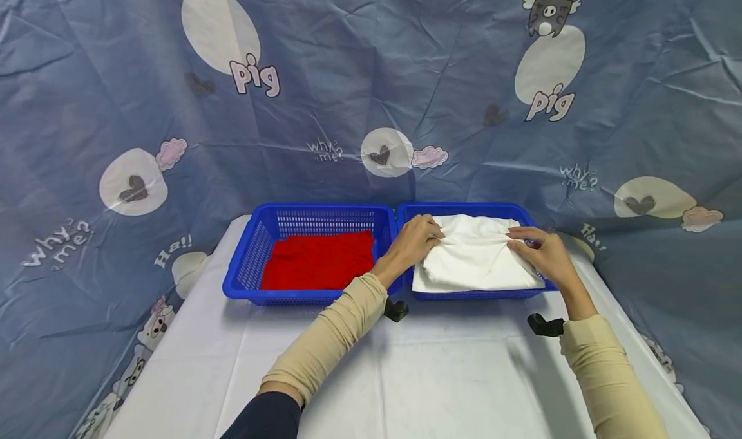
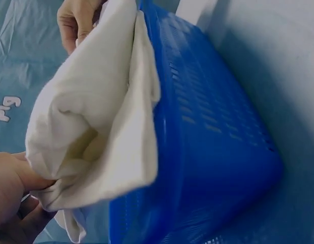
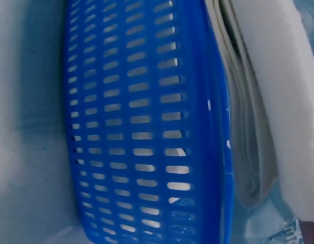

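A folded white cloth [image 1: 478, 259] lies over the right blue basket [image 1: 458, 208], its front edge reaching the basket's front rim. My left hand [image 1: 414, 239] pinches the cloth at its left side between thumb and fingers. On the other side my right hand [image 1: 542, 252] pinches it too, and creases run between the two grips. From the left wrist, the cloth [image 2: 91, 91] shows a rolled, hollow fold at its end, with the left thumb and fingers at its corner. Stacked layers of white cloth [image 3: 251, 152] rise above the basket rim in the right wrist view.
Close on the left stands another blue basket [image 1: 237, 278] holding red cloth [image 1: 319, 259]. Both sit on a white-covered table [image 1: 452, 387]. A blue printed curtain [image 1: 324, 91] hangs behind and along the sides. Black wrist mounts [image 1: 397, 310] stick out near the baskets' front.
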A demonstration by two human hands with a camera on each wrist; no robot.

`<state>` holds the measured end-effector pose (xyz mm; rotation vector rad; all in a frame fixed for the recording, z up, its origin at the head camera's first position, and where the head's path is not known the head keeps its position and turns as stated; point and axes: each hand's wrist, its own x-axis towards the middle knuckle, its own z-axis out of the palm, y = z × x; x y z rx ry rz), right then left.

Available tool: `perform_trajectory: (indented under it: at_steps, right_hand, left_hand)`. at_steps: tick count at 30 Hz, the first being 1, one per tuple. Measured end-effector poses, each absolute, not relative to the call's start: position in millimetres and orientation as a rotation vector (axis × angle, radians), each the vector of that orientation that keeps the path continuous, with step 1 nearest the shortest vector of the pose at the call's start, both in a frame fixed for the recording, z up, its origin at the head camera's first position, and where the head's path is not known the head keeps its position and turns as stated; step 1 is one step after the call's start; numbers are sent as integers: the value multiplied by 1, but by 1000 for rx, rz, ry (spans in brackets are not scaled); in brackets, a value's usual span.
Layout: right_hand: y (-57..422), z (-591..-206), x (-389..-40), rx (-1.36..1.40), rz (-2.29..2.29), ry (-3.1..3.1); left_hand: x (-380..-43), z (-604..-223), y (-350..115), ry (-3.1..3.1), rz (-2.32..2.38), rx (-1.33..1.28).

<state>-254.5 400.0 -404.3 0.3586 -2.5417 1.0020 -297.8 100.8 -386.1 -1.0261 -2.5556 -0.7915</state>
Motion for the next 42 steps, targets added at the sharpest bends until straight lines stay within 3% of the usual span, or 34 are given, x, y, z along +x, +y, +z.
perform_trajectory:
  at_steps: [10,42]
  right_hand:
    - [403,-406,-282,357,997,-2612]
    - [404,-446,-310,344,747,-2919]
  left_hand:
    - [-315,-397,108,-2620,-788,-969]
    - [-334,-430,132,-2911,-482,-767]
